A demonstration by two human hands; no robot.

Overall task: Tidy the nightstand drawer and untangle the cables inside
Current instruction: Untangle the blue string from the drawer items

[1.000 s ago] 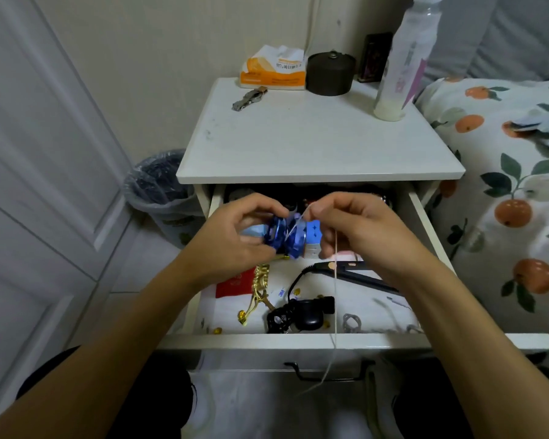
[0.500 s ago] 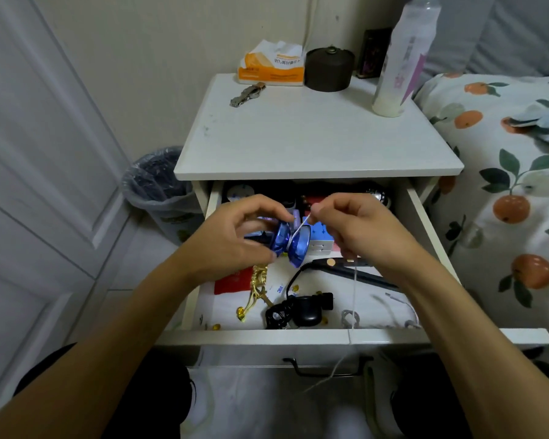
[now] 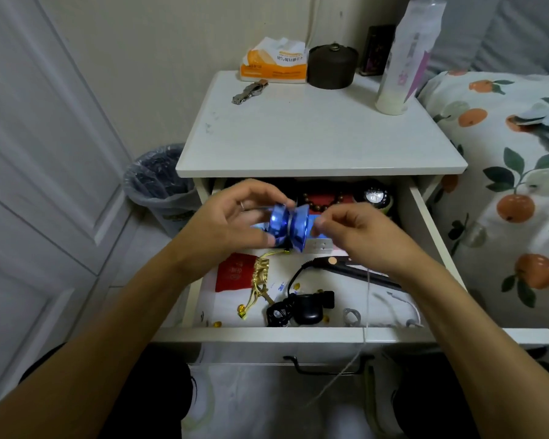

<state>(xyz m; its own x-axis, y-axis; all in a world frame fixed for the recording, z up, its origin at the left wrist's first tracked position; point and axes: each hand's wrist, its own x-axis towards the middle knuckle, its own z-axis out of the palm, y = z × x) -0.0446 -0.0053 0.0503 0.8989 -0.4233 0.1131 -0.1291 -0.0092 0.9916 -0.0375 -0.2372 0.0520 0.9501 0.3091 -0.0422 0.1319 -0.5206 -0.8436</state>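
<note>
Turned the blue yo-yo (image 3: pixel 288 226) flatter over the open drawer (image 3: pixel 298 335) since a moment ago, left hand (image 3: pixel 232 226) gripping it, right hand (image 3: pixel 358 229) pinching its string (image 3: pixel 366 299), winding probably continuing, cables untouched.

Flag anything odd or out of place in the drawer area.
The thin white string from the shiny blue metal yo-yo trails over the white drawer front toward the floor. Small amber beads lie scattered loose inside.

Bare forearms, a ring on the left hand (image 3: pixel 232 221), dark trousers
</note>
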